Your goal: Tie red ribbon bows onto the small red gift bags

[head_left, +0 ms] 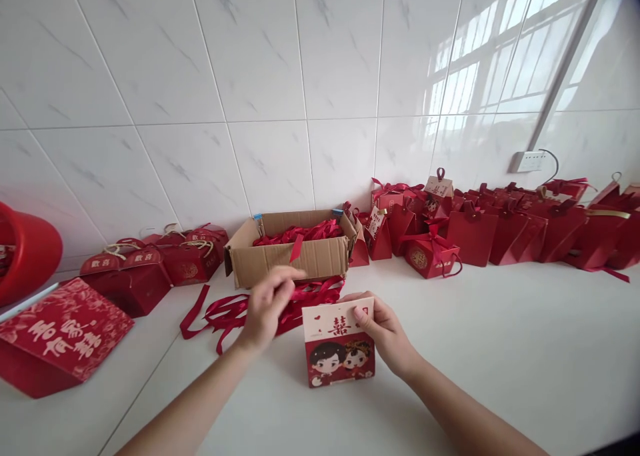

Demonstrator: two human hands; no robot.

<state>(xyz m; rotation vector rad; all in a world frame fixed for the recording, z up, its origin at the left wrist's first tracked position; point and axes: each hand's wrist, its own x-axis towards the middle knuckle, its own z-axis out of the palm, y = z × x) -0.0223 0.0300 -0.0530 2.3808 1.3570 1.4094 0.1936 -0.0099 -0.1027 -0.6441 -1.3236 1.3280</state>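
A small gift box [339, 343], white on top and red below with two cartoon figures, stands on the white counter [500, 349]. My right hand [383, 329] grips its right upper edge, thumb on the front. My left hand [267, 306] reaches over a loose pile of red ribbons [227, 313] just behind the box, its fingers curled and pinched on a ribbon end. A cardboard box [290, 256] holding more red ribbons sits against the wall behind both hands.
Several red gift boxes with rope handles [150, 269] stand at the left, with a big flat red box [60, 336] and a red tub [27, 249] beyond. A long row of red boxes [500, 229] lines the wall at right.
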